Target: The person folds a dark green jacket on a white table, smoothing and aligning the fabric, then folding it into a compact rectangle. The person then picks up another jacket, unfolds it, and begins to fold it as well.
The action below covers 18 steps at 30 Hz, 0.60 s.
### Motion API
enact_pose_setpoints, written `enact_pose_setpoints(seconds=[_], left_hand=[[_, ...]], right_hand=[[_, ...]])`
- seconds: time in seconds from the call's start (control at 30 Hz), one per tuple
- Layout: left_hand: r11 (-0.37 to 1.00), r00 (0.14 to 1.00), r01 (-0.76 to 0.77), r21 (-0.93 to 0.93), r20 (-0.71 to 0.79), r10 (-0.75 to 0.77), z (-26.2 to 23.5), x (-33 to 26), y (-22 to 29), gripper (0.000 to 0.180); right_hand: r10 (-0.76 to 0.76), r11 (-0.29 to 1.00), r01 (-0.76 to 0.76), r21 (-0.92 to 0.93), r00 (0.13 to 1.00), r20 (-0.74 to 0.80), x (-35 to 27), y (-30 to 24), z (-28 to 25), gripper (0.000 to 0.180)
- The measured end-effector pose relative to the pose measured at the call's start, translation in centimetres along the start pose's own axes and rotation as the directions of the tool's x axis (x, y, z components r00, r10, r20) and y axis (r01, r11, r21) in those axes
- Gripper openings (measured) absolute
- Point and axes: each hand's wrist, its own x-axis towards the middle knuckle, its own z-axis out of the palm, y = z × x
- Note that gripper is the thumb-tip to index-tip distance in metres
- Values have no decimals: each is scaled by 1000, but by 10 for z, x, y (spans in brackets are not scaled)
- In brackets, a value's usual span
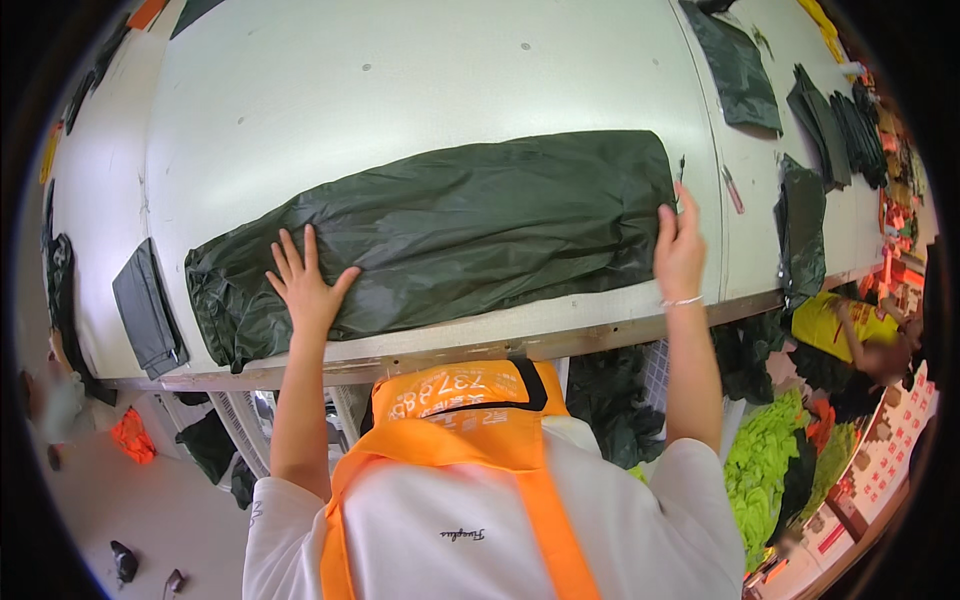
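Observation:
A long piece of dark green, slightly shiny fabric [480, 220], folded like a garment and wrinkled, lies across the pale table in front of me. My left hand [308, 285] rests flat on its left part, fingers spread. At the fabric's right end is my right hand [682, 250], thumb and fingers stretched out and apart, the thumb at the edge of the cloth. Just beyond those fingertips a thin dark tool [682, 166] shows; its lower end is hidden by the hand or too small to make out.
A slim red-handled tool [733, 190] lies to the right. Folded dark pieces [150, 310] sit at the left edge, with more stacks [820, 125] at the right. Below the table are bright green cloth [765, 470] and white rails [240, 430]. A person in yellow [845, 325] is at the right.

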Motion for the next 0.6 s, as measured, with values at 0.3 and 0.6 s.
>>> enact_pose_setpoints(seconds=[0.3, 0.6], left_hand=[[967, 977, -128, -219, -193, 86, -15, 10, -37, 64], [977, 977, 208, 50, 26, -209, 32, 31, -112, 70]], right_hand=[[-376, 914, 355, -196, 923, -82, 39, -6, -19, 25], [-285, 876, 365, -316, 919, 271, 7, 37, 94, 55]])
